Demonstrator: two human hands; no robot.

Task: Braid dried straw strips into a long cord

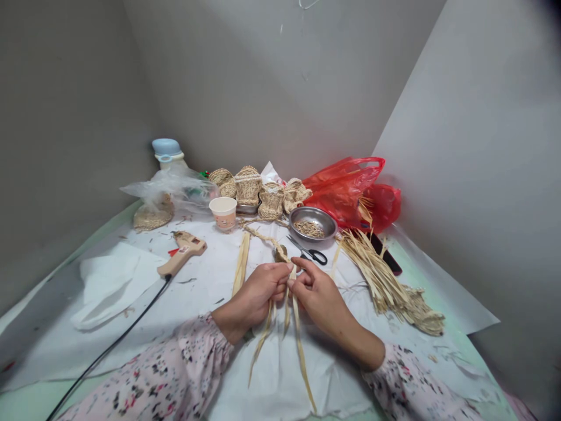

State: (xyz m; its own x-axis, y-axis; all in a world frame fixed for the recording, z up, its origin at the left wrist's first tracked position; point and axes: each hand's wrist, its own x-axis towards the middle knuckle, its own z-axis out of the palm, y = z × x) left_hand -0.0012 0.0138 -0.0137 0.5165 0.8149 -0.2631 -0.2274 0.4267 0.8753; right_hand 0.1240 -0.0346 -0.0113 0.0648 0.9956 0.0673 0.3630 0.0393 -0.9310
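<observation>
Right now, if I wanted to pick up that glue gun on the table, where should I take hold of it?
Take the glue gun by its tan handle, coming from above on the near side. The handle slants toward you, with the black cord leaving its end, and the nozzle end lies farther away, so this is probably safest.

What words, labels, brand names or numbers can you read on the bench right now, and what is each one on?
Nothing can be read as a word, number or brand.
The paper cup: a printed design on its side, too small and blurred to read.
The hot glue gun: small dark marks on its body, too small to read.
</observation>
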